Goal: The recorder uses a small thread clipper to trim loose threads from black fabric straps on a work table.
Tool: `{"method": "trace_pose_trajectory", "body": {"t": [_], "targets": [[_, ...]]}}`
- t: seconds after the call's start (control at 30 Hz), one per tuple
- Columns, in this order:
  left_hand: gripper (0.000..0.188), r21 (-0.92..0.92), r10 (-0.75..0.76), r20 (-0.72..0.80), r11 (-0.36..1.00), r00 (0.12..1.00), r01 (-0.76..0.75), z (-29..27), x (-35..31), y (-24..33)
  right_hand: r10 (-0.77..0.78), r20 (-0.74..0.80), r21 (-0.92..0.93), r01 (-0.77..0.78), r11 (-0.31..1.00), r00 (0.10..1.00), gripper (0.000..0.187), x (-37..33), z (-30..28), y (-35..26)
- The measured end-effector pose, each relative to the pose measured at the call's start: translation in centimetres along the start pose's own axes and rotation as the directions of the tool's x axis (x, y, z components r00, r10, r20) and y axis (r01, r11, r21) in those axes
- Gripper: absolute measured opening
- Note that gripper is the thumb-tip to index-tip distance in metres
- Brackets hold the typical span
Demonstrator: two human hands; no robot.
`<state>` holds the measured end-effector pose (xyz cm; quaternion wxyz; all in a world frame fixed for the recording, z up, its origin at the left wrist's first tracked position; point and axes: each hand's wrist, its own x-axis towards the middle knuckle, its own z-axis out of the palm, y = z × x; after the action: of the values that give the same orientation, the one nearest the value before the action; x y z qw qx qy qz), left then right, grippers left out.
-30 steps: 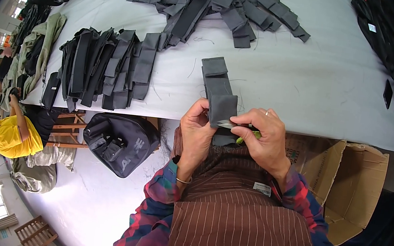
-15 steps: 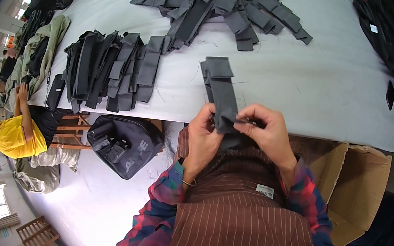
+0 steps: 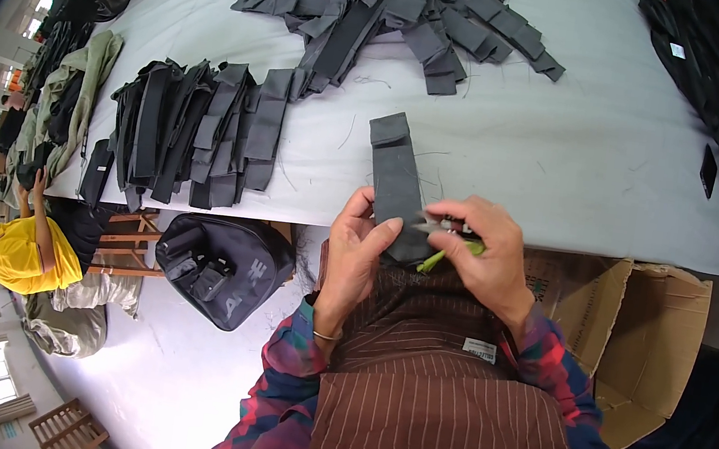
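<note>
A person in a brown striped apron [image 3: 443, 417] works at the near edge of a white-covered counter [image 3: 515, 145], a dark grey fabric strip [image 3: 397, 175] in front of them, its far end lying over the counter and its lower end reaching past the edge toward the apron. The left hand [image 3: 355, 247] has its grip closed on the strip, thumb on top; the right hand [image 3: 490, 253] holds small green-handled snips [image 3: 430, 262] in a narrow grip, its fingers covering much of the tool, the blades close beside the strip's right edge. Loose threads [image 3: 346, 135] litter the cloth around it. To the left, a row of similar strips [image 3: 179, 133] stands just apart from the work; beyond, a tangled heap [image 3: 338, 4] takes up the far side. Black items [image 3: 699, 92] crowd the right border, a small flat black object [image 3: 708, 170] near them. Below the counter, a black bag [image 3: 230, 276] sits at left and an open cardboard box [image 3: 656, 354] at right, close to the right arm. A co-worker in yellow [image 3: 30, 254] is at far left, beside a wooden frame [image 3: 129, 240].
</note>
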<state>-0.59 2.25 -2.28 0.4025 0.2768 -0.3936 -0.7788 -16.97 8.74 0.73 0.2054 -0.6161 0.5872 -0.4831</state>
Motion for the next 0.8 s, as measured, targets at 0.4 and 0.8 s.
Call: {"method": "trace_pose_trajectory", "body": {"t": [0.4,0.8], "targets": [[0.027,0.004,-0.047,-0.020,0.999,0.999,0.047,0.5,-0.4,0.2,-0.153,-0.134,-0.387,0.090,0.917,0.979,0.015,0.3,0.0,1.0],[0.024,0.099,0.013,-0.015,0.995,1.000,-0.012,0.3,-0.1,-1.0,0.003,-0.093,-0.111,-0.014,0.994,0.996,0.010,0.6,0.5,0.7]]}}
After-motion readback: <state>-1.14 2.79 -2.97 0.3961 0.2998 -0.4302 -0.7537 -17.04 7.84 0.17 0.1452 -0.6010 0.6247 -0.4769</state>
